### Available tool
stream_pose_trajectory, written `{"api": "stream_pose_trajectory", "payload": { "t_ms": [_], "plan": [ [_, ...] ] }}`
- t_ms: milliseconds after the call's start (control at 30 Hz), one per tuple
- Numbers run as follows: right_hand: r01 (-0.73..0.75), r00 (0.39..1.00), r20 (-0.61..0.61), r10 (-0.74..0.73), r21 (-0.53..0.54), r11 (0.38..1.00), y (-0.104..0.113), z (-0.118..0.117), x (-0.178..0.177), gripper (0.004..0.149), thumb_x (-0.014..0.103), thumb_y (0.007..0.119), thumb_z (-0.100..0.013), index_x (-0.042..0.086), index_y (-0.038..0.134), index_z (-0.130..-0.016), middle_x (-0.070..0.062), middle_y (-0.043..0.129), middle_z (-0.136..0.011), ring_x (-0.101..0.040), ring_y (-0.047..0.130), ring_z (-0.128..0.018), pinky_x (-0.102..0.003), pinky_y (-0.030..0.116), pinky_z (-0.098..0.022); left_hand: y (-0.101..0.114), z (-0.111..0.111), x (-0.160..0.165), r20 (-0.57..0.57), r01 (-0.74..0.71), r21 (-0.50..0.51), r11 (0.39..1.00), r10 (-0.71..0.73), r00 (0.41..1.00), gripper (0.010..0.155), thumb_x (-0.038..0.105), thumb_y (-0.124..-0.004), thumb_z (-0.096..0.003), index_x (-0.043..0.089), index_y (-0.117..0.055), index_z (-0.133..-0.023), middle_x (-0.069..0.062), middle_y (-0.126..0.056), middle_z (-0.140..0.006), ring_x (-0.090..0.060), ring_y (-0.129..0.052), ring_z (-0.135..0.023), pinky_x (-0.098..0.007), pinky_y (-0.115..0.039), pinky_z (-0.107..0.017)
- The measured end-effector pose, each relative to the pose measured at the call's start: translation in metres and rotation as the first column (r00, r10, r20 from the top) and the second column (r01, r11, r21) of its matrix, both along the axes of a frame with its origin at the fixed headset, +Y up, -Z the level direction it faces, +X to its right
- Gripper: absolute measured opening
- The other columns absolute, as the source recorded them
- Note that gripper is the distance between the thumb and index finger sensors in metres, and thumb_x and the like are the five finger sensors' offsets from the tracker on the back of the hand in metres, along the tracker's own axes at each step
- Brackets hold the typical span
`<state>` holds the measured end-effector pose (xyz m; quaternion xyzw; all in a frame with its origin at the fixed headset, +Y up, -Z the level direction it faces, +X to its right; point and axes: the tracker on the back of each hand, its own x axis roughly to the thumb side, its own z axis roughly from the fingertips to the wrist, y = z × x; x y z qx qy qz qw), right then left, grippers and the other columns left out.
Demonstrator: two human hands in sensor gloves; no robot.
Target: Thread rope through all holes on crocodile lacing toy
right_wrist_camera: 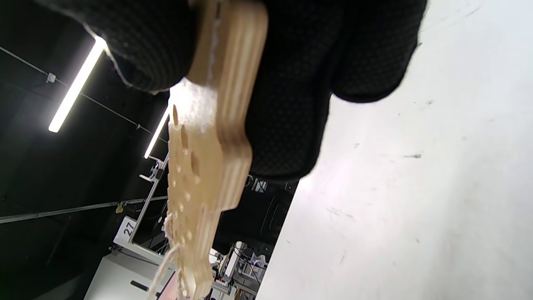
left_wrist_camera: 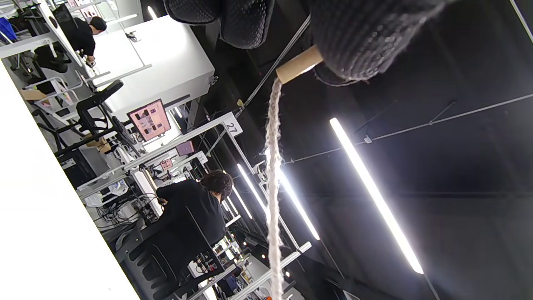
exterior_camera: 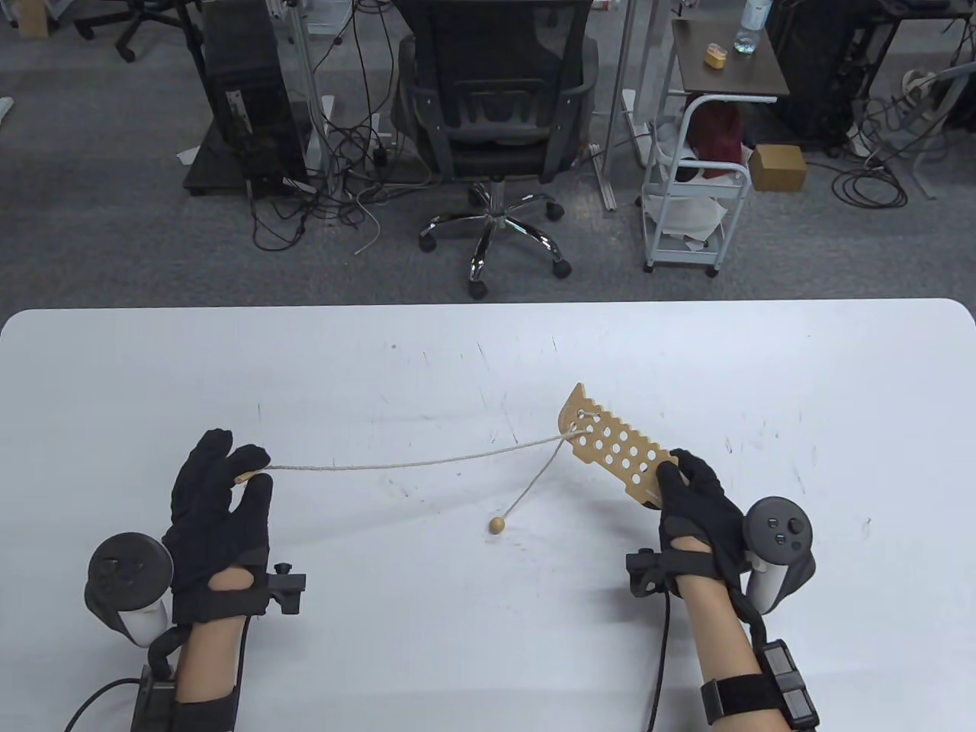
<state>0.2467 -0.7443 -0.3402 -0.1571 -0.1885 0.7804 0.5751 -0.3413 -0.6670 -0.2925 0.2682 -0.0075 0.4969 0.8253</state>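
Risk: beige twisted rope (exterior_camera: 412,460) pulled taut from lower left of frame; tan wooden holed crocodile board (exterior_camera: 610,450), right of centre, gripped at tail end by right hand (exterior_camera: 698,515), may be twisted loose. Wooden needle tip (exterior_camera: 244,478) pinched by left hand (exterior_camera: 217,503), may slip. Round wooden bead (exterior_camera: 497,524) on white table (exterior_camera: 488,351), likely stopper. Most holes unthreaded.

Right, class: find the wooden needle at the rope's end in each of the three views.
Table view: wooden needle pinched by the left hand, lower left.
Left wrist view: needle near the top centre, under the fingertips.
Right wrist view: not in it.
Shared landmark: the rope.
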Motion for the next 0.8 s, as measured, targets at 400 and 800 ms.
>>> {"api": "stream_pose_trajectory", "payload": {
  "t_ms": [400, 800],
  "plan": [
    [-0.015, 0.998, 0.063, 0.014, 0.007, 1.0, -0.002, 0.001, 0.009, 0.047, 0.037, 0.083, -0.045, 0.014, 0.079, -0.085, -0.001, 0.103, -0.067, -0.023, 0.111, -0.047, -0.043, 0.083, -0.046, 0.002, 0.005, -0.022, -0.067, -0.073, 0.02, 0.997, 0.074, 0.995, 0.045, 0.043, -0.081, -0.0432, 0.051, -0.078, -0.088, -0.002, -0.057, -0.113, -0.035, -0.048, -0.108, -0.06, -0.038, -0.079],
    [-0.015, 0.999, 0.043, 0.014, 0.035, 0.999, 0.002, 0.001, 0.002, 0.047, 0.037, 0.083, -0.045, 0.014, 0.079, -0.085, -0.002, 0.103, -0.066, -0.022, 0.111, -0.046, -0.043, 0.083, -0.046, 0.0, 0.001, -0.016, -0.048, -0.042, 0.014, 0.999, 0.042, 0.998, 0.046, 0.043, -0.082, -0.0423, 0.049, -0.08, -0.087, 0.0, -0.095, -0.091, -0.031, -0.089, -0.09, -0.059, -0.057, -0.076]
  ]
}}
